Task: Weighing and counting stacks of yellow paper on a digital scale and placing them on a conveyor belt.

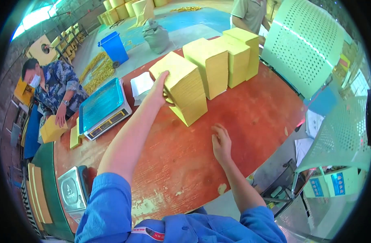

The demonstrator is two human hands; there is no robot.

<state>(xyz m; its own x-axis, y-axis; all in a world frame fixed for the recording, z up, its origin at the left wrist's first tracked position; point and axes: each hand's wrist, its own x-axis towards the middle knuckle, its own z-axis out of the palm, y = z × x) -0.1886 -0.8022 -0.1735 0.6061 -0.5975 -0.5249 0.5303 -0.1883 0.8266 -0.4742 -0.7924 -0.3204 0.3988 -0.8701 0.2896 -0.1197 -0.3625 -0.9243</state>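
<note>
Logged at far left a masked co-worker in camouflage, one hand on a yellow paper block. Noted lower down a small steel-plate scale, then a blue-topped platform scale on the scuffed red table. Spotted a blue wheeled bin on the floor beyond, and white paper sheets just beside the platform scale. Found the left hand gripping the left side of the nearest yellow paper stack, thumb along the upper edge, fingers bent, tips partly hidden. Located that stack upright on the table, at the left end of a row with further yellow stacks. Saw the right hand holding nothing, fingers loosely curled and slightly parted, before the row; couldn't tell about table contact. Listed last, at right, a perforated pale-green panel.
</note>
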